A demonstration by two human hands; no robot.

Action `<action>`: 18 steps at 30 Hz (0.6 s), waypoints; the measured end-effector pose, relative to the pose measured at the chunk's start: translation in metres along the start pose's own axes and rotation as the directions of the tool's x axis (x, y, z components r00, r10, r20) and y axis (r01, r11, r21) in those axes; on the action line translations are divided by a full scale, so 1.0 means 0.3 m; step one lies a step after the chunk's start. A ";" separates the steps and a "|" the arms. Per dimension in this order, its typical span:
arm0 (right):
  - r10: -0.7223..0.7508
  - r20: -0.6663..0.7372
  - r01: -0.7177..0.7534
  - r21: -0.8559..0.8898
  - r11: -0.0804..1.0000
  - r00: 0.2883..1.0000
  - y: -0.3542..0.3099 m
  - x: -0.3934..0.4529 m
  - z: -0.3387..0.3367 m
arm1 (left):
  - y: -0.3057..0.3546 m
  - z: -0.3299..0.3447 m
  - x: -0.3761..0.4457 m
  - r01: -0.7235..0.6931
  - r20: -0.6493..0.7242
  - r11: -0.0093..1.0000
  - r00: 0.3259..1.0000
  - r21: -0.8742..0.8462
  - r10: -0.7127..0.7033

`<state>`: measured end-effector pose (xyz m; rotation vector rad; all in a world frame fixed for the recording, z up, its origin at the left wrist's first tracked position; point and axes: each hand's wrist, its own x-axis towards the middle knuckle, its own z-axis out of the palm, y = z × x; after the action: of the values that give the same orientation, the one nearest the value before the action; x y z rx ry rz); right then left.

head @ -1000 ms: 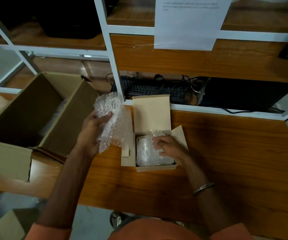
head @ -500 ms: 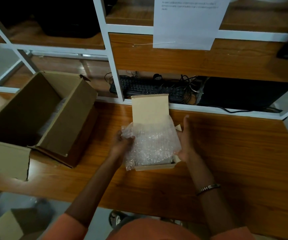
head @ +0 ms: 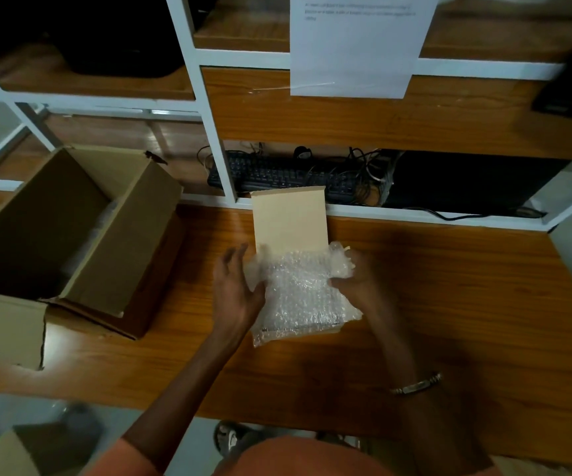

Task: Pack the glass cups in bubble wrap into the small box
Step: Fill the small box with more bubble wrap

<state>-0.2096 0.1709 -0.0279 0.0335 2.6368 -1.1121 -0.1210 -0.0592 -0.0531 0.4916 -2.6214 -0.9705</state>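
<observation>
The small box [head: 289, 221] sits on the wooden table with its lid flap standing up at the back. A sheet of bubble wrap [head: 300, 293] lies over the box's opening and hides what is inside; no glass cup shows. My left hand [head: 238, 290] presses the wrap's left edge with fingers spread. My right hand [head: 355, 276] holds the bunched right end of the wrap at the box's right side.
A large open cardboard box [head: 81, 231] lies to the left on the table [head: 449, 304]. Behind the small box a white shelf frame [head: 415, 214] runs across, with a black keyboard [head: 277, 175] and cables under it. A paper sheet [head: 356, 42] hangs above.
My left hand brought the loose bubble wrap from the left over the small box. Both hands now press it down on top of the box, lower than half a second ago.
</observation>
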 end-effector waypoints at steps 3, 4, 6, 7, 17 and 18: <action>-0.198 -0.118 0.176 -0.170 0.970 0.973 -0.004 -0.013 -0.027 | 0.013 -0.036 -0.034 -0.184 0.064 0.980 0.982 0.077 0.179; -0.246 -0.063 0.231 -0.189 0.954 0.967 -0.011 -0.013 -0.034 | 0.020 -0.044 -0.044 -0.246 0.120 0.962 0.965 0.114 0.233; -0.248 0.182 0.290 -0.257 0.922 0.951 -0.040 -0.013 -0.033 | 0.031 -0.045 -0.054 -0.335 0.262 0.921 0.924 0.200 0.279; -0.216 0.306 0.313 -0.315 0.896 0.927 -0.054 -0.012 -0.025 | 0.033 -0.041 -0.052 -0.355 0.337 0.902 0.904 0.245 0.264; -0.066 0.576 0.451 -0.559 0.696 0.815 -0.037 0.087 0.056 | 0.007 0.004 0.089 -0.543 0.674 0.646 0.736 0.537 0.059; -0.047 0.596 0.460 -0.564 0.686 0.802 -0.044 0.095 0.053 | 0.009 0.008 0.098 -0.567 0.681 0.610 0.729 0.553 0.060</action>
<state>-0.2348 0.1479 -0.0369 -0.7367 2.3663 -0.0610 -0.1488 -0.0681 -0.0482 -0.2592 -3.4636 0.1959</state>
